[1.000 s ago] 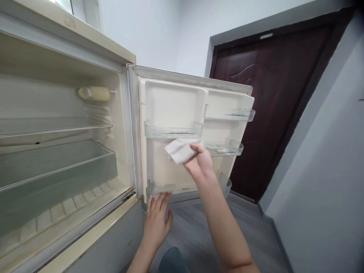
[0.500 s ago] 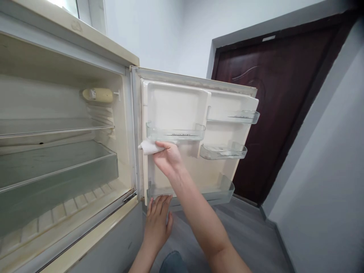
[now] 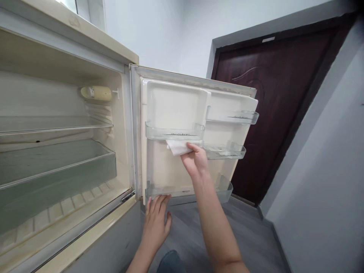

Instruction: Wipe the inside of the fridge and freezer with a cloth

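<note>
My right hand point(image 3: 195, 160) grips a white cloth point(image 3: 179, 147) against the inner panel of the open fridge door point(image 3: 173, 167), just under the upper left door shelf point(image 3: 174, 132). The cloth's loose end sticks out to the left of my fingers. Low on the door, my left hand point(image 3: 157, 216) rests its outstretched fingers against the front of the clear bottom shelf point(image 3: 184, 199). Nothing shows in that hand.
The fridge stands open at left, with a glass shelf point(image 3: 57, 123), a clear drawer point(image 3: 62, 167) and a yellowish lamp cover point(image 3: 98, 93). Two more door shelves are at right, one a clear middle bin point(image 3: 227, 152). Behind is a dark red door point(image 3: 273, 98).
My right hand has slid the cloth to the right along the door panel, from near the hinge side towards the middle. My left hand has stayed at the bottom shelf.
</note>
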A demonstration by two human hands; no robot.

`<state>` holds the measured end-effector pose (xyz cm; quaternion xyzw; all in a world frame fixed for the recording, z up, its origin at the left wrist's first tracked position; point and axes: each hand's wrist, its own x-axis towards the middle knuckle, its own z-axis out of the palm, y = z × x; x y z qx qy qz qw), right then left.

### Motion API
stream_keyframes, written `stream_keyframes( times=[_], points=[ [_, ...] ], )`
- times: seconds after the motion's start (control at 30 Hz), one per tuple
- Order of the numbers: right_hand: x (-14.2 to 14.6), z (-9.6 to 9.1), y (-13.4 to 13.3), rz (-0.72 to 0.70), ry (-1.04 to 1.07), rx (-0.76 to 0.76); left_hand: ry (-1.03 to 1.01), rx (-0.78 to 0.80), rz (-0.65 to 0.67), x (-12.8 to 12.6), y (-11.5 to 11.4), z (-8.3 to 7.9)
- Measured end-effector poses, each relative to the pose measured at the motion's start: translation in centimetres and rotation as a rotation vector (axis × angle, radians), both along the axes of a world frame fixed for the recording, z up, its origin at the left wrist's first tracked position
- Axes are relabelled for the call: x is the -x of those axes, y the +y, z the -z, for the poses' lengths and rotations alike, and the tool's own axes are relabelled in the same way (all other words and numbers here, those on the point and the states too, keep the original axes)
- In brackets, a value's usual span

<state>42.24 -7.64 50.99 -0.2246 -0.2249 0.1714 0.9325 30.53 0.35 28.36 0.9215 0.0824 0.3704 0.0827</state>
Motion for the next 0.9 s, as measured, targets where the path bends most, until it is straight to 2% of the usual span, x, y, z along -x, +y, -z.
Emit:
stream_keyframes(
  times=[0.1,0.2,0.33,0.43,0.5,0.57,0.63,0.67,0.73,0.8,0.87,0.9],
  points=[
    [2.3,-0.5,1.8,-0.024,-0.002,0.025,-0.013,-0.004,0.002,-0.1,0.0,0.1],
    [4.5,-1.0,4.0,-0.143,0.021,0.052,-0.025,-0.038,-0.01,-0.1,0.1,0.3],
    [6.1,-1.0,6.0,-0.214,0.058,0.038,-0.058,-0.121,-0.037,-0.1,0.3,0.3],
    [6.5,-0.3,5.2,-0.235,0.021,0.074,-0.075,-0.159,-0.048,0.0,0.5,0.5],
    [6.8,0.5,3.3,-0.268,-0.023,0.137,-0.085,-0.18,-0.056,-0.1,0.7,0.7],
    [7.1,1.4,0.5,-0.242,-0.04,0.216,-0.095,-0.208,-0.059,-0.2,0.9,1.0],
    [7.3,2.2,-2.8,-0.097,-0.045,0.29,-0.11,-0.241,-0.059,-0.2,1.2,1.3],
    [7.2,2.5,-4.5,0.033,-0.062,0.311,-0.12,-0.256,-0.06,-0.3,1.3,1.3],
    [6.5,2.3,-7.5,0.392,-0.133,0.311,-0.146,-0.282,-0.062,-0.3,1.4,1.4],
    [5.2,0.9,-9.9,0.804,-0.232,0.288,-0.168,-0.297,-0.065,-0.3,1.5,1.4],
    [3.4,-1.9,-11.5,1.154,-0.37,0.316,-0.17,-0.304,-0.059,-0.3,1.6,1.4],
    [2.3,-3.7,-12.0,1.278,-0.466,0.361,-0.167,-0.305,-0.054,-0.3,1.6,1.4]
  ],
)
